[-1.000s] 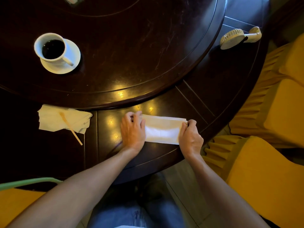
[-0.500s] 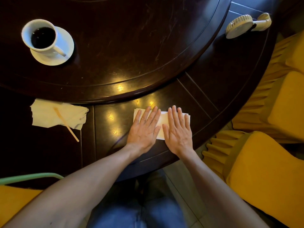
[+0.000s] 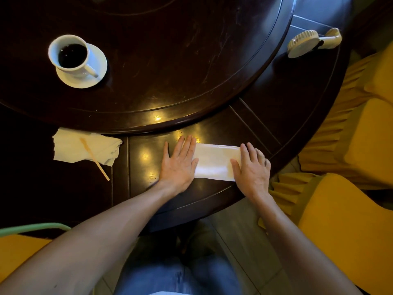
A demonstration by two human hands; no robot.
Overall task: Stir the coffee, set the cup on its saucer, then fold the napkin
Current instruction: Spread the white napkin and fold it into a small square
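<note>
A folded white napkin lies flat as a long rectangle near the table's front edge. My left hand rests palm down on its left end, fingers spread flat. My right hand presses flat on its right end. Neither hand grips anything. At the far left, a white cup of black coffee stands on its white saucer, handle pointing toward me and to the right. A wooden stir stick lies across a crumpled napkin at the left.
The dark round table has a raised turntable in its middle. A small cream hand-held fan lies at the back right. Yellow covered chairs stand close on the right, and a green chair rail at the lower left.
A second ago both hands pinched the napkin's ends. Then they lay flat together at its middle. Now they have slid apart to its two ends.
</note>
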